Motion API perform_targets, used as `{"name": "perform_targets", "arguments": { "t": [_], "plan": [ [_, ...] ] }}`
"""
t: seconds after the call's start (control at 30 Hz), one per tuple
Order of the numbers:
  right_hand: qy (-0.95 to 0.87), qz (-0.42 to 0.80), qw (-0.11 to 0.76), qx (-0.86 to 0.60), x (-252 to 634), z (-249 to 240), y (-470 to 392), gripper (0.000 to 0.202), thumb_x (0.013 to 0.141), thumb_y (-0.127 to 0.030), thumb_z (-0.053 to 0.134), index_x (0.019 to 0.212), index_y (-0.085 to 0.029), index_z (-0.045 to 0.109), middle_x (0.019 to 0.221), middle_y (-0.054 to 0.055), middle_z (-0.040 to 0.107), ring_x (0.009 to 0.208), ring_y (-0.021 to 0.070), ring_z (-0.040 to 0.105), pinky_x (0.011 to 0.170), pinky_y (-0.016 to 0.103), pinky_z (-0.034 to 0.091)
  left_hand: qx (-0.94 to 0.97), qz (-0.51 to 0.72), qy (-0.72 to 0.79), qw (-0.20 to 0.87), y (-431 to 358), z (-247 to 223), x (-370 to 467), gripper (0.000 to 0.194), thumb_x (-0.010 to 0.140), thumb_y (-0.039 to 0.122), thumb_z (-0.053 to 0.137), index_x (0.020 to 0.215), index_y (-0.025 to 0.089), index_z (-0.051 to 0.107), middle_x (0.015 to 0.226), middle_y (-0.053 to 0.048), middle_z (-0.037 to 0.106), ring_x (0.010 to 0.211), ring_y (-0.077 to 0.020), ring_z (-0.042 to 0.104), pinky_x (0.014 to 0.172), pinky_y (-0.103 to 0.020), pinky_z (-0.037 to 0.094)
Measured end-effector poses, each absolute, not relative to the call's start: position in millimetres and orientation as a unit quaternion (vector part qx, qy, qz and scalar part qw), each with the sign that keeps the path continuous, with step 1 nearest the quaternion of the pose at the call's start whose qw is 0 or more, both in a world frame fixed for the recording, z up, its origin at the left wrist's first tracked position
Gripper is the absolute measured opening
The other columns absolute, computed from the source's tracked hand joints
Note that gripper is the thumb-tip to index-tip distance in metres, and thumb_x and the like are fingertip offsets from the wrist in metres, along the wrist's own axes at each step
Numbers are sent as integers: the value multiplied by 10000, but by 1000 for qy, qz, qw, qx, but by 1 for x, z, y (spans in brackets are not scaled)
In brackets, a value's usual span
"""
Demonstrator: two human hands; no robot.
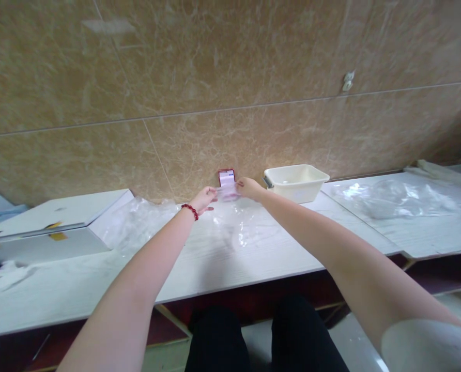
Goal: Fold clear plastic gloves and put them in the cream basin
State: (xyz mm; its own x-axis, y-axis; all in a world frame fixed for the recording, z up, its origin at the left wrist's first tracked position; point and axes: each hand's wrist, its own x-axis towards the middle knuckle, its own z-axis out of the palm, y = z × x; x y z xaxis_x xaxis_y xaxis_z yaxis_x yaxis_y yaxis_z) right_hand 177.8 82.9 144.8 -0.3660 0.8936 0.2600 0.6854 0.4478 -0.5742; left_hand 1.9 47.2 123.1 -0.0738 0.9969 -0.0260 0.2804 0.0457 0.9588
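Note:
Both arms reach forward over the white table (223, 258). My left hand (206, 200), with a red bead bracelet (190, 210) at the wrist, pinches one side of a clear plastic bag (227, 193). On its other side my right hand (248, 188) has its fingers closed on the same bag. The bag is stretched between the hands and looks blurred; whether anything is inside I cannot tell. Just behind it a phone (226, 176) in a red case leans against the wall, screen lit. More clear plastic (242, 227) lies on the table below the hands.
A cream plastic basin (298, 178) stands right of my right hand. On the left are a white box (56, 222) and crumpled clear plastic (139, 225). Clear bags (393, 199) lie far right. A brown marble wall (215, 139) closes off the back; the table's front edge is near my legs.

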Motion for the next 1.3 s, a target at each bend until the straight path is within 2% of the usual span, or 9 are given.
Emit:
{"name": "perform_targets", "arguments": {
  "t": [0.17, 0.27, 0.37, 0.53, 0.8, 1.0, 1.17, 1.3],
  "plan": [
    [-818, 63, 384, -424, 186, 159, 100, 222, 765, -281, 419, 844, -146, 576, 804, 40, 609, 741, 120, 530, 665, 205, 374, 576, 513, 557, 308, 69, 141, 2, 102, 740, 262, 451, 816, 195, 442, 850, -9, 491, 832, -133, 489, 719, -301, 416],
    [-823, 53, 407, -393, 196, 159, 98, 259, 765, -320, 422, 893, -164, 583, 818, 27, 617, 737, 111, 537, 667, 193, 371, 635, 525, 523, 216, 68, 147, 1, 135, 721, 275, 483, 809, 173, 472, 841, -17, 518, 858, -131, 486, 795, -278, 375],
    [-834, 61, 411, -363, 207, 148, 90, 280, 774, -339, 411, 902, -169, 593, 832, 22, 624, 740, 105, 549, 673, 187, 381, 706, 482, 504, 125, 56, 142, -2, 179, 739, 292, 454, 845, 155, 496, 894, -45, 550, 890, -138, 494, 830, -289, 355],
    [-866, 74, 403, -288, 222, 106, 76, 250, 770, -313, 434, 876, -173, 613, 892, 34, 627, 831, 118, 560, 761, 217, 394, 769, 395, 501, 39, 24, 111, -7, 213, 753, 322, 438, 843, 167, 553, 960, -69, 573, 976, -162, 478, 888, -328, 316],
    [-915, 112, 290, -257, 237, 20, 48, 249, 791, -283, 423, 930, -192, 608, 944, 57, 616, 951, 158, 529, 834, 299, 402, 811, 302, 497, 60, -23, 42, 3, 210, 775, 276, 418, 833, 191, 601, 904, -54, 605, 893, -149, 523, 850, -302, 371],
    [-943, 126, 214, -222, 245, 0, 27, 273, 810, -298, 393, 922, -176, 610, 926, 66, 619, 965, 162, 514, 871, 320, 364, 850, 193, 488, 55, -60, 18, 11, 213, 759, 190, 437, 884, 224, 606, 915, -24, 620, 897, -168, 516, 836, -357, 343],
    [-948, 116, 173, -241, 251, 8, 10, 227, 800, -279, 410, 904, -232, 607, 946, 38, 611, 970, 163, 503, 937, 435, 212, 857, 146, 492, 52, -81, 24, 14, 272, 752, 151, 410, 922, 258, 593, 956, 3, 614, 927, -174, 503, 842, -376, 299],
    [-956, 126, 132, -228, 260, 31, 0, 258, 728, -326, 497, 964, -265, 580, 1009, 32, 587, 1053, 207, 442, 940, 524, 37, 866, 136, 473, 83, -85, 45, 9, 305, 746, 321, 452, 1029, 249, 540, 1034, -20, 581, 978, -193, 483, 872, -387, 280]
  ]
}}
